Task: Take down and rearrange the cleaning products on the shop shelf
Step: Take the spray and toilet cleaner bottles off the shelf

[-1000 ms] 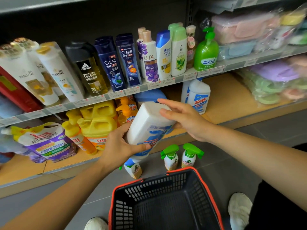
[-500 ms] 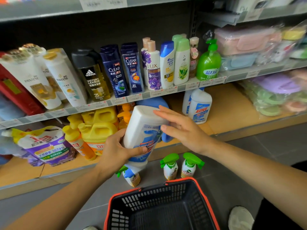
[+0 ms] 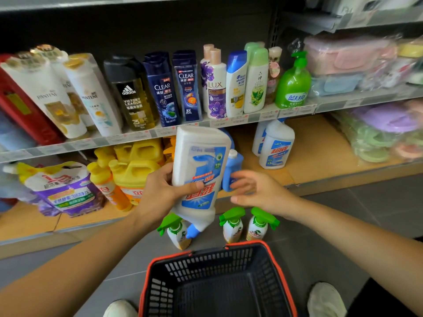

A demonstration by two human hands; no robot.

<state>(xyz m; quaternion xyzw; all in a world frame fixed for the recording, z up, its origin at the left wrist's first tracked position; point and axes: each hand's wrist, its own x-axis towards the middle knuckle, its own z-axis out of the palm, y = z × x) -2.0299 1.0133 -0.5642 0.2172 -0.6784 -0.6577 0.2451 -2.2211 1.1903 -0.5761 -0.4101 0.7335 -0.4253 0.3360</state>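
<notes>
My left hand grips a white cleaner bottle with a blue label, held upside down so its blue cap points at the floor. My right hand is open just right of it, fingers loosely spread, close to a small blue bottle on the lower shelf; I cannot tell if it touches. Two matching white cleaner bottles stand further right on the wooden lower shelf. Three green-capped spray bottles stand on the floor.
A black basket with a red rim sits on the floor between my shoes. Yellow detergent jugs and a purple refill pouch fill the lower shelf's left. Shampoo bottles line the upper shelf; wrapped plastic boxes lie right.
My right hand has come off the bottom of the white bottle and dropped to its right, near the small blue bottle. The left hand keeps its hold and the bottle now hangs more upright.
</notes>
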